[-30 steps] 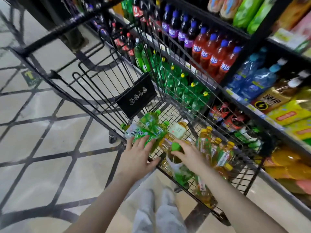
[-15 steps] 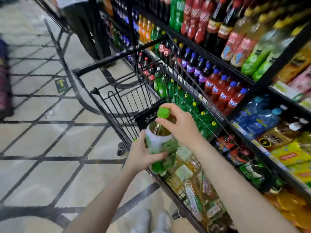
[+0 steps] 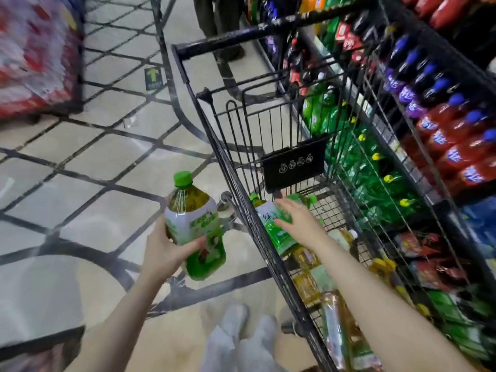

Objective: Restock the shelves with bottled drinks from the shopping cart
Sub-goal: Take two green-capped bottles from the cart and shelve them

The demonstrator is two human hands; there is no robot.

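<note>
- The left hand (image 3: pixel 163 253) grips a green-capped tea bottle (image 3: pixel 194 226), upright, outside the shopping cart (image 3: pixel 236 178), over the floor; not yet on the shelves (image 3: pixel 418 162)
- The right hand (image 3: pixel 298 218), fingers spread and holding nothing, reaches onto another green-labelled bottle (image 3: pixel 276 229) in the cart
- Many bottles remain inside; restocking looks barely begun

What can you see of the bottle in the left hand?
The bottle is clear plastic with a bright green screw cap, amber drink showing at its shoulder, and a white-and-green label wrapped round the body. It is closed and roughly upright, the cap leaning slightly away. It is held over the floor, outside the cart's left side. Only the left hand touches it, gripping the lower body from the side with the thumb across the label.
</note>
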